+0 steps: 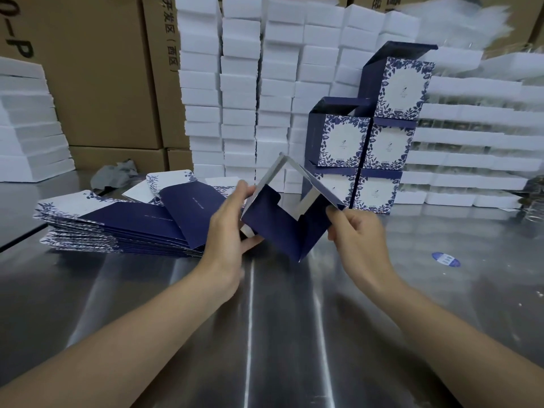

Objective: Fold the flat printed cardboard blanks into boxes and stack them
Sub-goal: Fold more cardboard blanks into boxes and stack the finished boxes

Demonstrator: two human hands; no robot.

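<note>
Centre of frame: the left hand and right hand are pinching opposite edges of a half-opened navy printed cardboard blank above the steel table; uneven squeezing is risking a crooked crease or slipping flap

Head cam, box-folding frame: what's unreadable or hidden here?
- Head view, half-folded box: its printed outer faces are turned away.
- Left hand: fingertips hidden behind the box's flap.
- Stacked boxes: small print inside the white circles is too small to read.
- Flat blanks: count can't be told, edges blur together.
- Brown carton: lettering cut off by the left edge.
</note>
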